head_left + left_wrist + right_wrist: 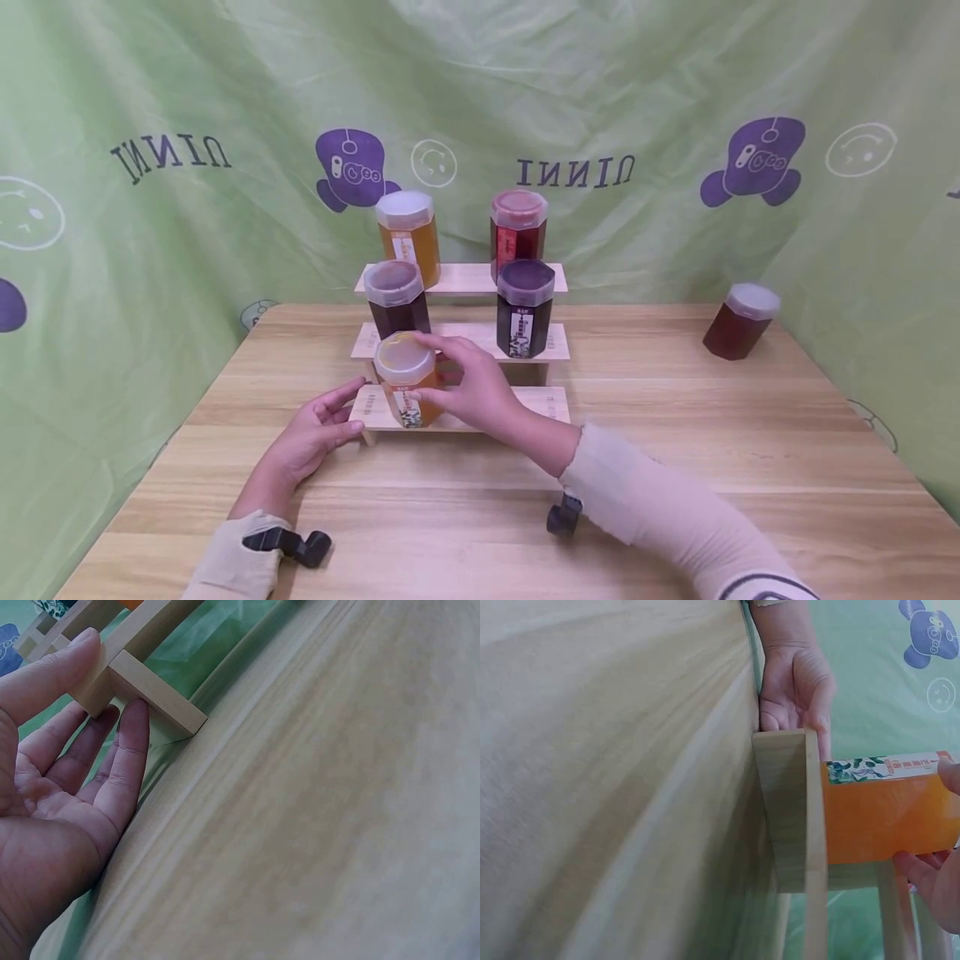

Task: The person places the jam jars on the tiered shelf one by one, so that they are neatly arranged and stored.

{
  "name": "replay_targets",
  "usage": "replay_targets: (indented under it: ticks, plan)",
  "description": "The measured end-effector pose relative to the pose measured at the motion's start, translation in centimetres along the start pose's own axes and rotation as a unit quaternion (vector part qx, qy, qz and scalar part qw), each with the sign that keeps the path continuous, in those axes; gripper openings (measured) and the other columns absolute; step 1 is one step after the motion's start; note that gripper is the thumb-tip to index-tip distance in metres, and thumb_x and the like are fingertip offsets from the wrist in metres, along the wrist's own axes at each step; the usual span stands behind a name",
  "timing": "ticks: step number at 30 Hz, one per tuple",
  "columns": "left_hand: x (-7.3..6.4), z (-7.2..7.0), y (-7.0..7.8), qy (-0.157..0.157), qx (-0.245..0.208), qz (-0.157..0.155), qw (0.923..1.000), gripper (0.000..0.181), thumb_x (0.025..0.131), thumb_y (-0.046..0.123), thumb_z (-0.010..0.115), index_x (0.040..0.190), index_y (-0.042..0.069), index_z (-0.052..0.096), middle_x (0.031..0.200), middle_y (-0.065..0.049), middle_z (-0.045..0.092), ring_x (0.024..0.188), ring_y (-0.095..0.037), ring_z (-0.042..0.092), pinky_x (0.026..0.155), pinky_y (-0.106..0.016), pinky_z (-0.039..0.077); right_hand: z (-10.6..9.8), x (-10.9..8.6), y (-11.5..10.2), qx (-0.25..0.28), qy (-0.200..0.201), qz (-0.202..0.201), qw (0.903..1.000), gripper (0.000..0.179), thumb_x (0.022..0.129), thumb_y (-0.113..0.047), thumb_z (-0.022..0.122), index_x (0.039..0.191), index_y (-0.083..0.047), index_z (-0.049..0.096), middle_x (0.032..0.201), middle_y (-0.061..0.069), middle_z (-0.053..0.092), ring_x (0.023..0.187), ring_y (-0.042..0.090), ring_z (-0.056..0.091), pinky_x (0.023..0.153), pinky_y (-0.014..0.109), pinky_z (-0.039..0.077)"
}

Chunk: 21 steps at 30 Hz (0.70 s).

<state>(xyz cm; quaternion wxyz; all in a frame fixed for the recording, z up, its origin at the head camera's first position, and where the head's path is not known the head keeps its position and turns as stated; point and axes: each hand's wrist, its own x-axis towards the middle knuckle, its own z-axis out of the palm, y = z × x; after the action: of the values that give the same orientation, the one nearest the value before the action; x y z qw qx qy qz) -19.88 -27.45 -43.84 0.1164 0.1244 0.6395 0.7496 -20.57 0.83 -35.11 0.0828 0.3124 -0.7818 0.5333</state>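
My right hand grips an orange jar with a whitish lid, thumb on the near side and fingers around the far side. The jar is on the lowest step of a wooden three-step stand, toward its left end; in the right wrist view the base of the orange jar meets the board. My left hand holds the left end of that step. The left wrist view shows its thumb on the board's edge and fingertips against the wooden leg.
Behind on the middle step stand a dark jar and a dark purple jar. An amber jar and a red jar occupy the top step. Another dark red jar stands at the table's far right. Green printed cloth hangs around.
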Motion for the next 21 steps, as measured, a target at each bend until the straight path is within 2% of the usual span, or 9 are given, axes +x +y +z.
replay_targets:
  ticks: [4,7,16,21]
  plan:
    - [0.1,0.1,-0.1,0.004,0.004,-0.003,1.0000,0.077,0.084,-0.012,0.063,0.149,-0.008,0.023,0.128,0.009,0.058,0.109,-0.014,0.062,0.088,-0.031,0.055,0.1,-0.7,0.5,0.050,0.028,-0.005,0.9983,0.069,0.072,0.002,0.083,0.135,-0.008,0.058,0.121,0.012,0.060,0.108,0.026,0.062,0.082,0.033,0.058]
    - [0.2,0.2,-0.1,0.005,0.007,-0.005,0.9999,0.077,0.084,-0.011,0.063,0.149,-0.007,0.023,0.129,0.009,0.056,0.110,-0.014,0.061,0.089,-0.031,0.055,0.2,-1.2,0.8,0.075,0.049,0.007,0.9960,0.068,0.072,0.006,0.082,0.134,-0.008,0.058,0.117,0.013,0.061,0.108,0.027,0.062,0.081,0.037,0.058]
    - [0.1,0.0,-0.1,0.005,0.007,-0.002,1.0000,0.076,0.085,-0.012,0.062,0.149,-0.007,0.022,0.129,0.011,0.056,0.110,-0.014,0.061,0.089,-0.031,0.055,0.0,-2.6,1.0,0.096,0.061,0.058,0.9919,0.061,0.075,0.005,0.080,0.130,0.001,0.056,0.114,0.016,0.064,0.105,0.029,0.063,0.084,0.037,0.057]
    - [0.0,0.0,-0.1,0.002,0.003,-0.001,1.0000,0.077,0.085,-0.012,0.062,0.149,-0.009,0.021,0.128,0.011,0.058,0.110,-0.013,0.062,0.088,-0.030,0.055,-0.3,-3.3,1.2,0.109,0.071,0.060,0.9897,0.057,0.076,0.004,0.080,0.128,0.002,0.057,0.114,0.020,0.062,0.106,0.031,0.062,0.086,0.037,0.057]
